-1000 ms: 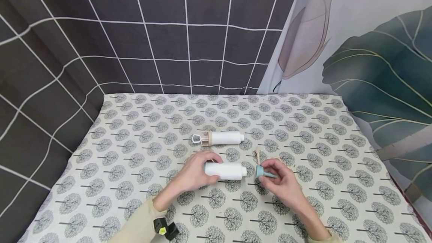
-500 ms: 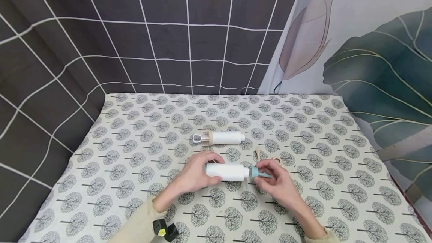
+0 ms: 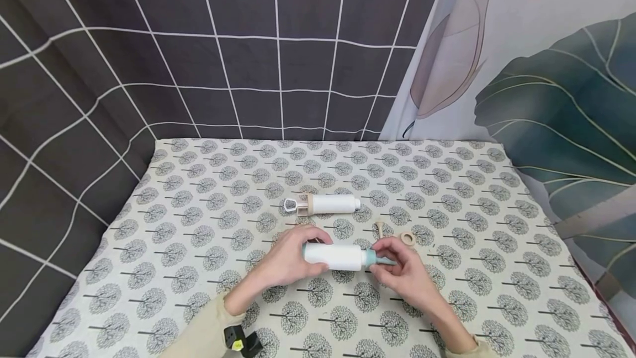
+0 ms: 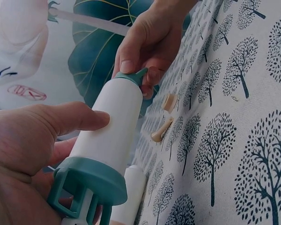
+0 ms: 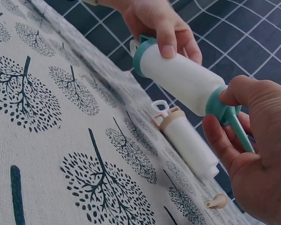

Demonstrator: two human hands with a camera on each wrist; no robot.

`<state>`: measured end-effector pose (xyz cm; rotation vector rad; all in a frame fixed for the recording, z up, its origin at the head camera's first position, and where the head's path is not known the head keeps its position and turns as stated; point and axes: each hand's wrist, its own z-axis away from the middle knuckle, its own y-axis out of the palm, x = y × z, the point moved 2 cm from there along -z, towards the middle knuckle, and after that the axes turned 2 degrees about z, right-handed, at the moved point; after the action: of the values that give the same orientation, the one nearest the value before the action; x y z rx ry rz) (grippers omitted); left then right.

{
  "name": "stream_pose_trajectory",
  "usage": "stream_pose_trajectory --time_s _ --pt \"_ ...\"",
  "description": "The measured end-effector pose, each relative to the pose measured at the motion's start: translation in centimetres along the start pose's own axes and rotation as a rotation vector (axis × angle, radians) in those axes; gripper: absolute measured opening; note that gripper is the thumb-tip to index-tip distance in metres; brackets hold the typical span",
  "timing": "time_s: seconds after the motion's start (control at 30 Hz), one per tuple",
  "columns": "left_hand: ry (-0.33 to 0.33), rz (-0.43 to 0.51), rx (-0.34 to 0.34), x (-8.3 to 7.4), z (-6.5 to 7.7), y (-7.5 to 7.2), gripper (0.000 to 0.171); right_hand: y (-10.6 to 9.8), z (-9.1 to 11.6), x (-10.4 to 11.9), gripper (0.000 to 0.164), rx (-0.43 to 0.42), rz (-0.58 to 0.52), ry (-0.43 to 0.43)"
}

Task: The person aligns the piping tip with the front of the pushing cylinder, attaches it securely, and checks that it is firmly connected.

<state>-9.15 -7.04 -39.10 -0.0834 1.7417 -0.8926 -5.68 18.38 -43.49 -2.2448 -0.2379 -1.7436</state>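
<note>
My left hand (image 3: pixel 290 256) grips a white syringe-like tube (image 3: pixel 340 257) lying sideways above the cloth, its thumb along the top. At the tube's left end is a teal collar (image 4: pixel 91 176) with a plunger frame, mostly behind the hand in the head view. The right hand (image 3: pixel 404 269) pinches a teal nozzle cap (image 5: pixel 220 105) between thumb and fingers. That cap sits against the tube's right end, and its narrow spout points toward the right palm. Whether its thread is engaged cannot be seen.
A second white tube (image 3: pixel 335 203) with a beige collar and pale pull handle lies behind the hands. A beige funnel-shaped nozzle (image 3: pixel 380 229) and a beige ring (image 3: pixel 407 238) lie near the right hand. A tree-print cloth (image 3: pixel 318 325) covers the table; curtains hang behind.
The right hand has carried the teal nozzle cap leftward, closing the gap to the tube's end. The beige ring, earlier hidden behind that hand, now shows. The left hand stays almost in place.
</note>
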Motion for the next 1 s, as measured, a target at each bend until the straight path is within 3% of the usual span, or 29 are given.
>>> stream_pose_trajectory --time_s 1.0 --pt "0.012 0.030 0.000 -0.19 -0.08 -0.07 0.041 0.20 -0.39 0.12 0.035 -0.005 0.068 -0.004"
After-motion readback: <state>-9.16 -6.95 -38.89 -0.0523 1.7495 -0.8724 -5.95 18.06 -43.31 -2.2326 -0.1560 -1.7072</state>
